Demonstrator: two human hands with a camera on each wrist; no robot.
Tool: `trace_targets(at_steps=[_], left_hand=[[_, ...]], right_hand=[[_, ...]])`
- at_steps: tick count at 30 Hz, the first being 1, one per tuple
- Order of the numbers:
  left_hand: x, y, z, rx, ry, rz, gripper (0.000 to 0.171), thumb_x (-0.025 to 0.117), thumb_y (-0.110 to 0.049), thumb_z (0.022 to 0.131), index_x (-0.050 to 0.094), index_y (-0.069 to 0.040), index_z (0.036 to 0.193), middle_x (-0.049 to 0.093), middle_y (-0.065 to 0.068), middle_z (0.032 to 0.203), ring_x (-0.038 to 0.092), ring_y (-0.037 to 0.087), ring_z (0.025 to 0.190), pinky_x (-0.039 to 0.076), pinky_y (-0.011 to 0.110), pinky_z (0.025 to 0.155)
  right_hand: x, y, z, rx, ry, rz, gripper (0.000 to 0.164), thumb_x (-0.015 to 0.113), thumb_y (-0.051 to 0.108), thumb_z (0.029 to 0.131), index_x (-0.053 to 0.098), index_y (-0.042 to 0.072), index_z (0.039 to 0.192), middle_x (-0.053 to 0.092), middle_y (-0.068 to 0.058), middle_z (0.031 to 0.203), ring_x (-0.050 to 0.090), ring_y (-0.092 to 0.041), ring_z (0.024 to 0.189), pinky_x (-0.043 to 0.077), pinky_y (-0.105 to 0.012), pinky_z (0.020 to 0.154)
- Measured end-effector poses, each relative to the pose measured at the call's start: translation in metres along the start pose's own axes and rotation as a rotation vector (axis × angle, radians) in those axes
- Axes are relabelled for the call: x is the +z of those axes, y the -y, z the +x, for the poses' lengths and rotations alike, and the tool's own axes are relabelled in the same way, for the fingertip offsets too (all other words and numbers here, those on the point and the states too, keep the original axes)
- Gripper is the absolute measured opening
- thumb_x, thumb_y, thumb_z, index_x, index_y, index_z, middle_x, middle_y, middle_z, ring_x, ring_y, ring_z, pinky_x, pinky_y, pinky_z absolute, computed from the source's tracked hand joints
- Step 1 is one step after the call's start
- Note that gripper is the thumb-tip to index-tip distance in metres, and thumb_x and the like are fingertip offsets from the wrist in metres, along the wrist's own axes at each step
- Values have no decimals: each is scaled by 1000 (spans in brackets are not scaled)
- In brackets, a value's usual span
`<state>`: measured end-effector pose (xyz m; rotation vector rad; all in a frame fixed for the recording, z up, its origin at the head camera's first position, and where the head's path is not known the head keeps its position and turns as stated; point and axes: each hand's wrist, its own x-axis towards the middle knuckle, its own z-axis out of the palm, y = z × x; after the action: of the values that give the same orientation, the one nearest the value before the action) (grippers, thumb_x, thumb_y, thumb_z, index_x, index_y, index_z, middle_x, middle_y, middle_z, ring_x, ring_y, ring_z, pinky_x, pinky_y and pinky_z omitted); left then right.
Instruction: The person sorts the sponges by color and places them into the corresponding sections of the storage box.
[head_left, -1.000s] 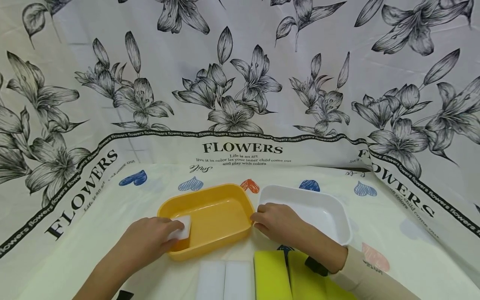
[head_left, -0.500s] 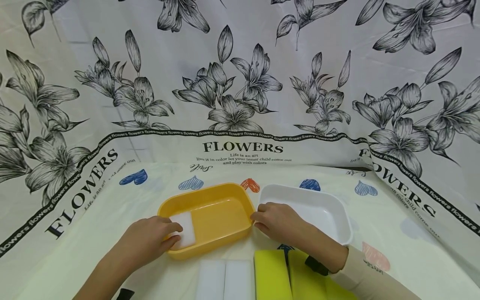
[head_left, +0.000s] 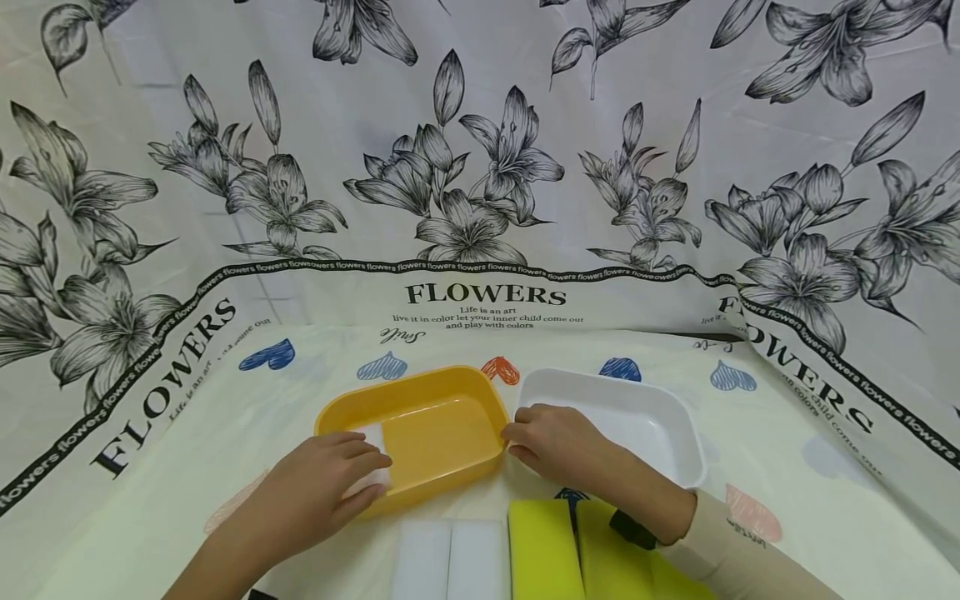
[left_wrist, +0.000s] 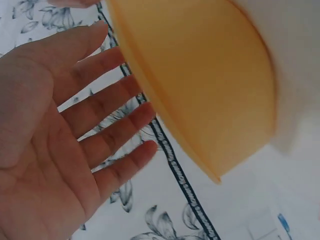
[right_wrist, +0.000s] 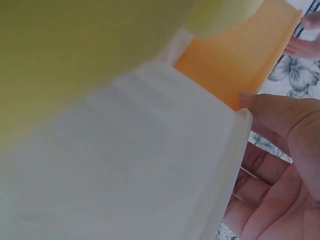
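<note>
My left hand [head_left: 322,487] reaches over the left end of a yellow tray [head_left: 442,442], fingers extended and slightly spread. A white sponge-like block [head_left: 374,432] lies flat inside that end, partly covered by the fingers. In the left wrist view the left hand [left_wrist: 75,115] has its palm bare and its fingertips at the rim of the yellow tray [left_wrist: 210,90]. At the tray's other end my right hand [head_left: 562,446] pinches the rim between thumb and curled fingers. The right wrist view shows the right thumb [right_wrist: 270,107] on the edge of the yellow tray [right_wrist: 225,65].
A white tray [head_left: 637,425] stands just right of the yellow one, partly behind the right forearm. Two white blocks [head_left: 423,558] lie side by side at the front, with several yellow blocks [head_left: 546,550] beside them. Floral cloth [head_left: 465,167] hangs behind.
The white block has gone from tilted in my left fingers to flat in the yellow tray. My left hand has released it and spread slightly rightward. The right hand has stayed put.
</note>
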<state>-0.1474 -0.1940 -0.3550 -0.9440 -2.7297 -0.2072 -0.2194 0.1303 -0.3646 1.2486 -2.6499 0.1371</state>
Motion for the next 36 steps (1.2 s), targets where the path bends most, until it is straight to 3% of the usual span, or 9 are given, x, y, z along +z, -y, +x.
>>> trace_targets(at_steps=[4,7,15,21,27,33,36], left_hand=[[-5,-13,1,87,-74,-11,29,80,-24,85,73,-17,112,70,-6,109,64,21,105,55,44,91],[-9,-23,0,98,-59,-31,34,83,-24,82,73,-19,115,69,-8,111,64,18,105,56,42,90],[-4,-40,-3,157,70,-129,34,71,-38,94,70,-19,122,67,-8,118,62,16,109,55,41,92],[13,-45,-4,230,158,-141,53,59,-58,95,65,-19,131,63,0,130,59,19,117,54,41,94],[22,-51,-7,197,217,-159,69,50,-73,90,59,-22,136,58,2,140,55,24,126,51,45,98],[31,-53,-10,154,359,-209,77,42,-77,89,51,-26,145,46,3,153,45,25,138,46,49,104],[37,-52,-10,138,400,-214,76,40,-78,89,54,-26,143,48,3,151,48,25,136,47,50,102]], right_hand=[[0,0,1,-4,-1,-7,14,76,20,90,77,16,104,67,1,85,52,-10,69,48,-15,61],[-1,0,0,-6,-1,-8,14,77,20,90,77,16,104,66,2,84,52,-11,69,48,-16,61],[1,1,1,-6,6,-9,15,77,20,89,77,16,104,66,2,84,53,-11,70,49,-17,62],[1,1,0,0,1,-16,14,77,19,89,77,17,103,66,2,83,52,-11,69,49,-17,62],[1,1,-1,-9,-8,-10,14,77,19,89,77,16,103,67,2,85,54,-11,71,51,-18,63],[1,0,-2,-8,-18,0,15,77,18,89,77,16,104,66,2,84,54,-11,70,50,-17,63],[0,0,-2,-8,-15,8,15,77,18,89,77,15,104,67,1,85,54,-11,70,51,-18,64]])
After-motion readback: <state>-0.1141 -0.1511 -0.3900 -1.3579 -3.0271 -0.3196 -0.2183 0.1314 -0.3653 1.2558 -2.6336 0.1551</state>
